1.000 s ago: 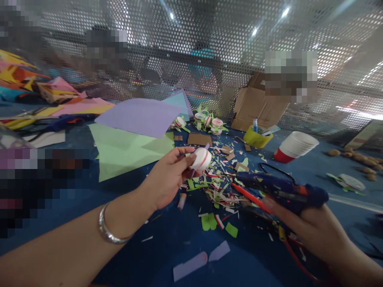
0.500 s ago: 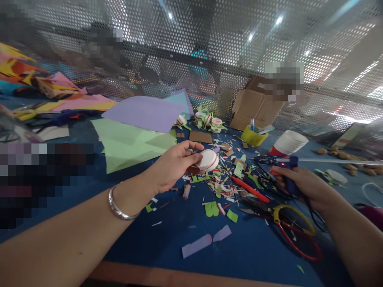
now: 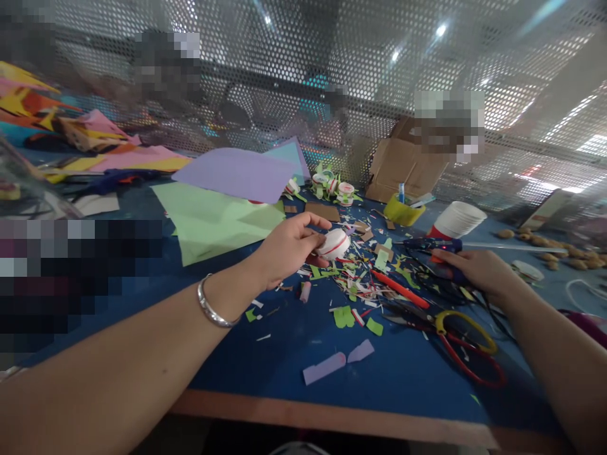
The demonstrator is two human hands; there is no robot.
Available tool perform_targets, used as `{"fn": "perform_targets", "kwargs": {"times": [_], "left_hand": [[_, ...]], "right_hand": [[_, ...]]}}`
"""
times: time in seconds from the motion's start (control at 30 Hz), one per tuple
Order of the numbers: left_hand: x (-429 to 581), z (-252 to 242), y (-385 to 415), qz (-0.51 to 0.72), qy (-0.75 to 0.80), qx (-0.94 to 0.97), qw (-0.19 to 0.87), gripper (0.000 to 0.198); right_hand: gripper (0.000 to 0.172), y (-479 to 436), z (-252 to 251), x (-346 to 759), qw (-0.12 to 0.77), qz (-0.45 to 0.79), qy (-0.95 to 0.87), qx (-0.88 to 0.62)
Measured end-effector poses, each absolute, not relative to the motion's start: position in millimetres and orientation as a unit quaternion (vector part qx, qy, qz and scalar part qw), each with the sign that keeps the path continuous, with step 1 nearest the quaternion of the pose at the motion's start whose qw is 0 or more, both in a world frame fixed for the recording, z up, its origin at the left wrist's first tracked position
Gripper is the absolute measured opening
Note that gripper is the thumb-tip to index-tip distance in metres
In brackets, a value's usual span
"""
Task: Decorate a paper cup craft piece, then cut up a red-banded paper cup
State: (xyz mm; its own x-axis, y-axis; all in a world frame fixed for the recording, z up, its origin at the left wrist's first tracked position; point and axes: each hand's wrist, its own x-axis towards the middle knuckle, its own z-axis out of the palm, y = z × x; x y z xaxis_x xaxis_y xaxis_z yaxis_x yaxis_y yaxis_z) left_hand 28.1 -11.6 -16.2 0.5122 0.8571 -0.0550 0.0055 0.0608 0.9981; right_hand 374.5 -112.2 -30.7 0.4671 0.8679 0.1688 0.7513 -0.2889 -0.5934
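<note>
Between the thumb and fingers of my left hand (image 3: 298, 246) is a white disc-shaped piece with a red stripe round its side (image 3: 334, 244), like paper cup bottoms put together. It is held above the paper scraps, tilted so that the stripe shows. My right hand (image 3: 478, 272) grips a blue hot glue gun (image 3: 427, 243) by its orange trigger. The gun's nozzle points left, a small red light glows on it, and a clear glue stick (image 3: 512, 248) sticks out behind. Just below lie a red pen-like tool (image 3: 401, 289) and scissors with yellow and red handles (image 3: 443, 323).
Green paper (image 3: 218, 218) and purple paper (image 3: 237, 172) lie at the left. At the back are several striped pieces with green strips (image 3: 332, 185), a yellow holder (image 3: 404, 210) and stacked white cups (image 3: 459, 219). Purple cut-outs (image 3: 325, 368) lie near the table's front edge (image 3: 332, 411).
My left hand has turned the white piece, so more of its striped side shows. The glue gun, still in my right hand, sits slightly higher and farther left in view. The whole view has shifted a little.
</note>
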Motion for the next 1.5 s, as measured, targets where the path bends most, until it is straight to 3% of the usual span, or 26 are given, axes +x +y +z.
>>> {"fn": "perform_targets", "kwargs": {"times": [0.1, 0.2, 0.33, 0.47, 0.73, 0.87, 1.13, 1.5], "left_hand": [[28, -19, -8, 0.317, 0.369, 0.635, 0.601, 0.013], [28, -22, -6, 0.306, 0.366, 0.666, 0.573, 0.014], [29, -25, -5, 0.295, 0.356, 0.716, 0.524, 0.018], [27, -25, -4, 0.279, 0.353, 0.758, 0.471, 0.022], [28, -32, -1, 0.285, 0.335, 0.780, 0.445, 0.023], [29, -31, -2, 0.284, 0.338, 0.774, 0.454, 0.022], [31, -23, -9, 0.261, 0.348, 0.703, 0.562, 0.019], [32, -17, -13, 0.263, 0.360, 0.695, 0.563, 0.016]], "right_hand": [[0.046, -101, -17, 380, 0.173, 0.025, -0.461, -0.870], [0.035, -101, -7, 366, 0.106, -0.041, -0.442, -0.890], [0.032, -120, 2, 313, 0.099, 0.008, -0.559, -0.823], [0.026, -136, 0, 264, 0.098, 0.155, -0.767, -0.615], [0.017, -134, -10, 255, 0.022, 0.172, -0.847, -0.503], [0.014, -135, -8, 254, 0.044, 0.182, -0.840, -0.509], [0.003, -129, 4, 248, 0.207, 0.264, -0.754, -0.565], [0.023, -115, -11, 244, 0.253, 0.372, -0.688, -0.570]]}}
